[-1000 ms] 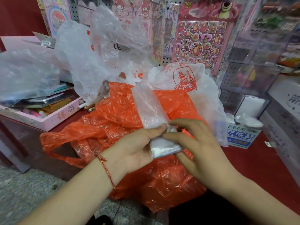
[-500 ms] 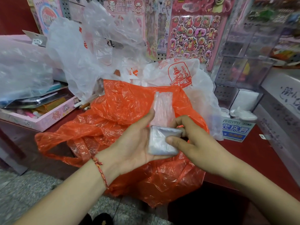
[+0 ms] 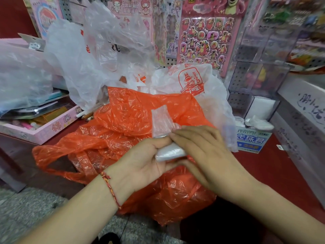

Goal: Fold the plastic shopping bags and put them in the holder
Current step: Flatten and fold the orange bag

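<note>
- Clear bag (image 3: 161, 124): folded into a strip, long axis near-to-far, free end pointed far
- Pinched by thumb and curled fingers of left hand (image 3: 140, 161) and right hand (image 3: 202, 152)
- Blue box (image 3: 250, 141), right: "珠君" printed

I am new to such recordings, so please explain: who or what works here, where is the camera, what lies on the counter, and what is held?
No machine: a person's two bare hands. One camera, worn on the head, looks down at them. The left hand and right hand pinch a clear bag, folded into a small packet with a short strip unfolded. Under them, on the red counter, lie an orange bag, a white printed bag and crumpled clear bags. A pink tray stands left, a blue-and-white box right.
</note>
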Demonstrator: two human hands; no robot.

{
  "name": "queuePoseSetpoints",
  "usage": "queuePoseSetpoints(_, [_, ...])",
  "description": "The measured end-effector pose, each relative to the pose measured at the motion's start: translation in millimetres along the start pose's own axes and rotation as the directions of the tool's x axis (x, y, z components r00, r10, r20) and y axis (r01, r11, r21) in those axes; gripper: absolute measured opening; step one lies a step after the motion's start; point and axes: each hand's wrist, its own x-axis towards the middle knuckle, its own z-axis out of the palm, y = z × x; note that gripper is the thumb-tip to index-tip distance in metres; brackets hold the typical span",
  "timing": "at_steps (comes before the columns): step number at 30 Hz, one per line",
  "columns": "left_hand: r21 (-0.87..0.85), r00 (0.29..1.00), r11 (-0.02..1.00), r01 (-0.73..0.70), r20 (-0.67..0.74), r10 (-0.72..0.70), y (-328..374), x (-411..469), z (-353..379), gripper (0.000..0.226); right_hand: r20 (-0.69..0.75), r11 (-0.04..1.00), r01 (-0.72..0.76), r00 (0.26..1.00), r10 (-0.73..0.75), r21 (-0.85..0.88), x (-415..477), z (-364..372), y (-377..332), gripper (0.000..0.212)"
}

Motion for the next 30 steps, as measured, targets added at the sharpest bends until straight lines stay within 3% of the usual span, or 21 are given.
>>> queuePoseSetpoints(3, [-0.061, 0.998, 0.996, 0.063, -0.027, -0.065, 0.2, 0.9, -2.1, 0.018, -0.076, 0.999, 0.032, 0.997, -0.031, 0.015, -0.4, 2.1, 4.0, 0.03])
queuePoseSetpoints(5, [-0.076, 0.997, 0.996, 0.051, -0.056, -0.056, 1.1, 4.0, -3.3, 0.013, -0.065, 0.993, 0.044, 0.997, -0.037, 0.11, -0.6, -1.2, 2.0, 0.028])
queuePoseSetpoints(7, [-0.02, 0.998, 0.999, 0.027, -0.051, -0.028, 0.9, 7.3, -3.0, 0.009, -0.033, 0.967, -0.04, 0.998, 0.05, 0.252, -3.1, -3.1, -2.8, 0.025])
queuePoseSetpoints(9, [0.06, 1.0, 0.998, -0.005, -0.01, 0.006, -0.4, 10.2, 0.0, 0.018, 0.021, 0.868, -0.239, 0.967, 0.255, 0.434, -1.7, -9.2, -7.9, 0.019])
queuePoseSetpoints(12, [0.098, 0.996, 0.995, -0.03, 0.082, 0.022, -1.9, 10.4, 9.1, 0.034, 0.128, 0.613, -0.455, 0.856, 0.5, 0.647, -0.3, -14.2, -1.4, 0.02])
queuePoseSetpoints(14, [0.096, 0.991, 0.995, -0.025, 0.135, 0.012, -1.0, 11.7, 15.1, 0.042, 0.243, 0.492, -0.562, 0.785, 0.57, 0.665, -0.8, -13.4, 6.1, 0.024])
queuePoseSetpoints(17, [0.206, 0.99, 0.978, -0.013, 0.143, -0.017, -6.4, 17.1, 22.6, 0.053, 0.329, 0.399, -0.656, 0.704, 0.63, 0.641, -5.7, -11.8, 17.2, 0.021])
queuePoseSetpoints(19, [0.276, 0.993, 0.96, -0.051, 0.118, 0.019, -14.7, 22.4, 29.3, 0.052, 0.334, 0.394, -0.681, 0.68, 0.653, 0.618, -8.8, -11.1, 22.6, 0.02])
queuePoseSetpoints(21, [0.313, 0.992, 0.941, -0.125, 0.041, 0.118, -22.7, 29.4, 34.3, 0.036, 0.307, 0.38, -0.685, 0.66, 0.685, 0.622, -11.5, -11.1, 25.5, 0.02])
queuePoseSetpoints(26, [0.237, 0.97, 0.949, -0.207, -0.08, 0.231, -29.8, 49.7, 48.7, 0.019, 0.228, 0.324, -0.668, 0.601, 0.766, 0.67, -15.2, -19.0, 37.8, 0.015])
queuePoseSetpoints(30, [0.241, 0.954, 0.934, -0.263, -0.08, 0.29, -37.3, 63.0, 62.8, 0.024, 0.352, 0.106, -0.613, 0.576, 0.738, 0.783, -23.4, -23.3, 45.7, 0.012])
